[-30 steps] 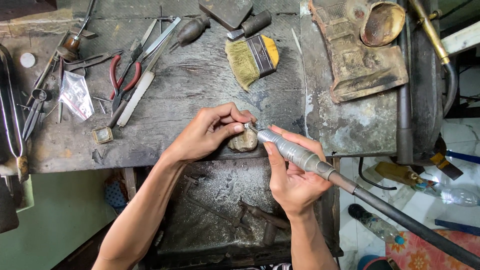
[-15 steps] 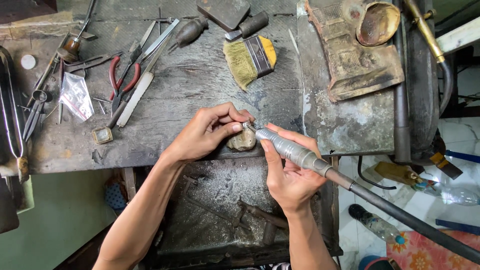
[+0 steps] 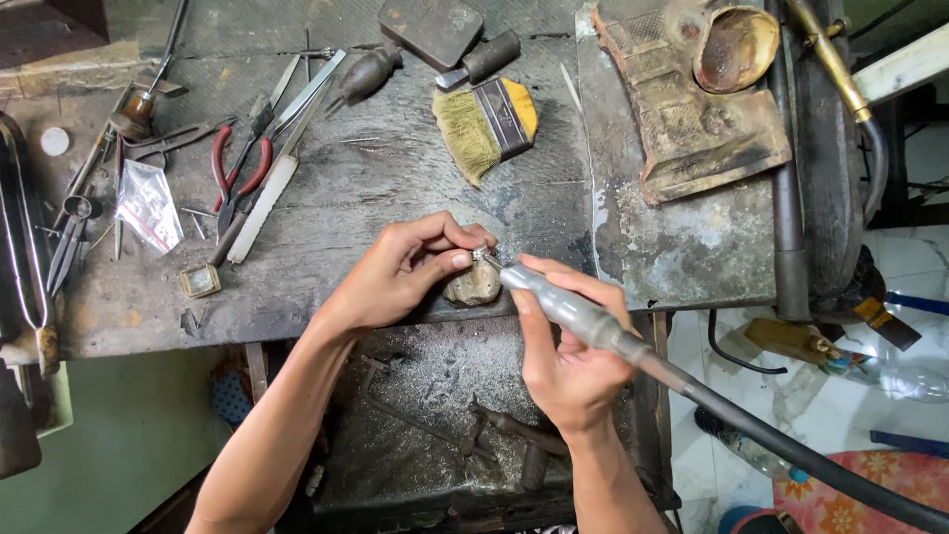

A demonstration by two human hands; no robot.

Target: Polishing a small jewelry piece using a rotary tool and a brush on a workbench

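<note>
My left hand [image 3: 400, 272] pinches a small shiny metal piece [image 3: 480, 255] between thumb and fingertips, resting it on a worn wooden peg [image 3: 474, 287] at the bench's front edge. My right hand [image 3: 563, 356] grips a grey rotary handpiece [image 3: 559, 307] like a pen, its tip touching the small piece. A thick black flexible shaft [image 3: 791, 445] runs from the handpiece off to the lower right.
A dark worn workbench [image 3: 376, 178] carries red-handled pliers [image 3: 237, 168], tweezers, files, a small plastic bag [image 3: 148, 203], a yellow-bristled brush [image 3: 484, 124] and a rusty bowl [image 3: 736, 44]. A dusty catch tray [image 3: 435, 396] sits below the hands. Bottles lie on the floor at right.
Both hands stay at the peg; the handpiece tip and left fingers have shifted only slightly. The view has drifted a little.
</note>
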